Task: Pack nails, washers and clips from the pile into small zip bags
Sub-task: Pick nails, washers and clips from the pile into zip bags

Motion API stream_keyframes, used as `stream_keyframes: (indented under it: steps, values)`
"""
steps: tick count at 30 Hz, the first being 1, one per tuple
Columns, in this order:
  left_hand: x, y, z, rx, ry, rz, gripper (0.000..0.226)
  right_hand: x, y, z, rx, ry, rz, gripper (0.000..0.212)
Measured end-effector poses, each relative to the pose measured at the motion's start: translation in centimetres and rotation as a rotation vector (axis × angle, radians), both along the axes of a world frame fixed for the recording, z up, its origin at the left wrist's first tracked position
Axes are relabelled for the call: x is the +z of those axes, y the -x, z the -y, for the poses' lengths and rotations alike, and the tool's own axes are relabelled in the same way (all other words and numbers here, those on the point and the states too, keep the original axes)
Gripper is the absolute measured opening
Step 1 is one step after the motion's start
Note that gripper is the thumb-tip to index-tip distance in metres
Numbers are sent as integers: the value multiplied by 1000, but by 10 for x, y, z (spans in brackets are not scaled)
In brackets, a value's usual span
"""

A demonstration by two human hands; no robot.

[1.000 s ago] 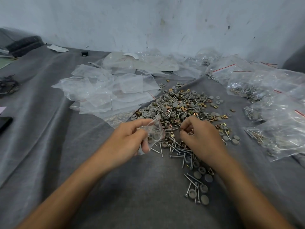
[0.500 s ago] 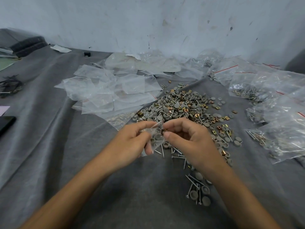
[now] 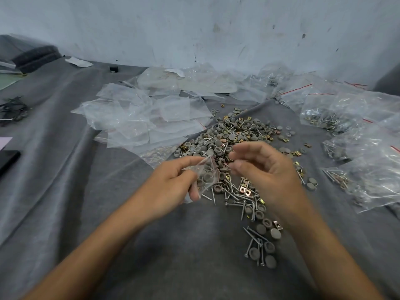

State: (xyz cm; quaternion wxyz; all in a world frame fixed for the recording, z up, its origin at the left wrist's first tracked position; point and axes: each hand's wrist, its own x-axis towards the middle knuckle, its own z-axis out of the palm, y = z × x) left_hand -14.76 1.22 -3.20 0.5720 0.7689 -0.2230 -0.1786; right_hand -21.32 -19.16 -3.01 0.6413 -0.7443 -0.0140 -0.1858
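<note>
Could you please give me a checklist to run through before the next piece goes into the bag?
1. Bag held: ok; the left hand pinches the small zip bag.
2. Bag mouth open: cannot tell; the clear plastic is blurred.
3. Picking hand free: ok; the right hand has its fingers apart, with nothing seen in them.
4. Pile in reach: ok; the pile lies just beyond both hands.
5. Nails at hand: ok; loose nails lie on the cloth between the hands.
6. Filled bags out of the way: ok; the filled bags lie apart, to the right.
</note>
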Motion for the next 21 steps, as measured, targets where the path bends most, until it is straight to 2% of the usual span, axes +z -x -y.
stream_keyframes:
  steps: [2, 4, 6, 8, 9, 15, 17, 21]
  values:
    - [0, -1, 0, 5, -13, -3, 40, 2, 0, 19, -108, 167, -19, 25]
    - [-1, -1, -1, 4, -17, -3, 41, 1, 0, 36, -180, 455, -113, 20]
    - [-1, -1, -1, 2, -21, 2, 40, -2, 0, 47, -177, 711, -246, 14]
    - [-1, -1, -1, 1, -23, 6, 39, -4, -1, 48, -150, 866, -345, 5]
    - [-1, -1, -1, 2, -22, 6, 39, -4, -1, 46, -137, 910, -380, 2]
    - [0, 0, -2, 3, -8, 13, 49, -4, -1, 36, -76, 1035, -474, 26]
    - [0, 0, -2, 4, -8, 10, 42, -2, 0, 35, -75, 1052, -496, 32]
    - [-2, -1, -2, -11, -13, 17, 42, 1, 1, 32, -72, 1060, -511, 28]
